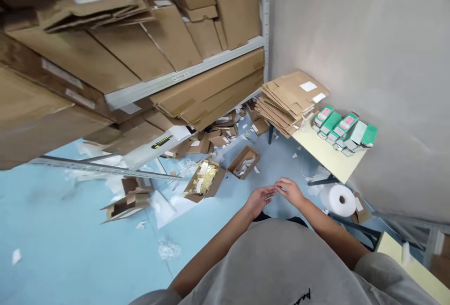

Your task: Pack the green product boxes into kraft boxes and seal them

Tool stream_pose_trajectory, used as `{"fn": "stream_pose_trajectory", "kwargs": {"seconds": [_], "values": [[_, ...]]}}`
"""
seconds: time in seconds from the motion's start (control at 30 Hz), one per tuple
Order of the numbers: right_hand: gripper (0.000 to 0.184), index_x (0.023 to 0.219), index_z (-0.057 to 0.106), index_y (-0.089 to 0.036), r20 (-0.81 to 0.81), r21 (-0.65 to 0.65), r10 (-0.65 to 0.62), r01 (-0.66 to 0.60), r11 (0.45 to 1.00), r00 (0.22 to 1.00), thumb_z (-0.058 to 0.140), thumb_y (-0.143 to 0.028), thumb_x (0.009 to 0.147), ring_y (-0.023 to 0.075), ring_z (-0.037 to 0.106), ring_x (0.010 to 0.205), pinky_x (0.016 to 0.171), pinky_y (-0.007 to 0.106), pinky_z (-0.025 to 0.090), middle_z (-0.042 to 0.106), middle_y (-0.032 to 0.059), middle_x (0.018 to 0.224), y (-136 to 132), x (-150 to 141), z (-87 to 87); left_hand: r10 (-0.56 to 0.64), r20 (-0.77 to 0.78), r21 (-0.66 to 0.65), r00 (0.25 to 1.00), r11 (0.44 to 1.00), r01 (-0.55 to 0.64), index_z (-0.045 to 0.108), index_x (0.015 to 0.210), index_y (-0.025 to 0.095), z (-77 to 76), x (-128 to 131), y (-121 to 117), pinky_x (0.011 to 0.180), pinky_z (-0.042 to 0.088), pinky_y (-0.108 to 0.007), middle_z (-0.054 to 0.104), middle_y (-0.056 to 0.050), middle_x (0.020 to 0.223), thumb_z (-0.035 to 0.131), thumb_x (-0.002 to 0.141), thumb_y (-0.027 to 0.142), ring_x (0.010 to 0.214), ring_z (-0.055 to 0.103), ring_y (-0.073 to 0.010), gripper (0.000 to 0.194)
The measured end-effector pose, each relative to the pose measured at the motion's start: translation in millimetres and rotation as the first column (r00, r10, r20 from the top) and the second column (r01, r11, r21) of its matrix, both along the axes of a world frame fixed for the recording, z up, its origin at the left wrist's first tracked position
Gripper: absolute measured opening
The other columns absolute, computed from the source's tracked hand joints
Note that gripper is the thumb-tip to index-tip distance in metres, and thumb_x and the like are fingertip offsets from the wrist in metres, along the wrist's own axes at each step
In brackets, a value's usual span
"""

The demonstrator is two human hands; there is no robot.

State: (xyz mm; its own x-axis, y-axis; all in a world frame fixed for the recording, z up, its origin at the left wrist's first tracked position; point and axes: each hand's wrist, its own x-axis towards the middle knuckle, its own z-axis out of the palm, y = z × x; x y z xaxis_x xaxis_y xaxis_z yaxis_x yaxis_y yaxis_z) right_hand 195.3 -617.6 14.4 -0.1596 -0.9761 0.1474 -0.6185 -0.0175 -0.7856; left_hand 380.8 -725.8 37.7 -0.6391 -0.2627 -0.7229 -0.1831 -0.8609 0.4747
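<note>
In front of my waist, my left hand (pixel 260 199) and my right hand (pixel 289 190) meet at the fingertips. The left fingers are loosely bent with small gaps between them. My right fingers reach across to the left ones, and I see no object in either hand. On the floor beyond them lies an open cardboard box (pixel 243 161) with crumpled pale material inside. Left of it, another open box (pixel 204 179) holds gold-coloured wrapping and white slips.
Shelves (pixel 190 71) loaded with cartons rise on the left. Flattened cardboard (pixel 293 90) and several green-and-white boxes (pixel 342 127) lie on a pale table (pixel 330 159). A white roll (pixel 339 200) stands below it. An opened carton (pixel 130 202) and scraps litter the blue floor (pixel 80 230).
</note>
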Motion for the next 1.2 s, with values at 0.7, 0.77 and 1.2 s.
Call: {"fn": "stream_pose_trajectory", "kwargs": {"seconds": [0.7, 0.77, 1.2], "values": [[0.027, 0.107, 0.075, -0.025, -0.093, 0.356, 0.357, -0.304, 0.884, 0.93, 0.048, -0.023, 0.11, 0.0224, 0.07, 0.103, 0.098, 0.034, 0.058, 0.076, 0.008, 0.11, -312.5, 3.2, -460.0, 0.191, 0.443, -0.404, 0.876, 0.915, 0.005, 0.08, 0.128, 0.014, -438.2, -1.9, -226.2, 0.096, 0.058, -0.038, 0.082, -0.016, 0.128, 0.054, 0.093, 0.028, 0.117, 0.076, -0.0274, 0.046], [0.029, 0.107, 0.073, -0.023, -0.148, 0.384, 0.324, -0.247, 0.89, 0.935, 0.044, -0.022, 0.111, 0.0229, 0.068, 0.105, 0.099, 0.035, 0.056, 0.075, 0.0093, 0.111, -336.2, -4.5, -519.8, 0.106, 0.607, -0.439, 0.788, 0.871, 0.222, 0.079, 0.127, 0.012, -504.1, 5.8, -251.4, 0.104, 0.056, -0.041, 0.08, -0.018, 0.13, 0.053, 0.098, 0.027, 0.121, 0.074, -0.03, 0.042], [0.05, 0.126, 0.083, -0.018, -0.301, 0.891, 0.735, -0.096, 0.444, 0.608, 0.094, -0.045, 0.084, 0.036, 0.075, 0.124, 0.096, 0.036, 0.057, 0.081, 0.0197, 0.131, -464.5, -7.1, -732.9, -0.016, 0.835, -0.45, 0.549, 0.555, 0.7, 0.079, 0.116, 0.006, -772.8, 34.0, -339.0, 0.112, 0.051, -0.064, 0.078, -0.03, 0.117, 0.075, 0.095, 0.028, 0.13, 0.07, -0.0492, 0.03]]}}
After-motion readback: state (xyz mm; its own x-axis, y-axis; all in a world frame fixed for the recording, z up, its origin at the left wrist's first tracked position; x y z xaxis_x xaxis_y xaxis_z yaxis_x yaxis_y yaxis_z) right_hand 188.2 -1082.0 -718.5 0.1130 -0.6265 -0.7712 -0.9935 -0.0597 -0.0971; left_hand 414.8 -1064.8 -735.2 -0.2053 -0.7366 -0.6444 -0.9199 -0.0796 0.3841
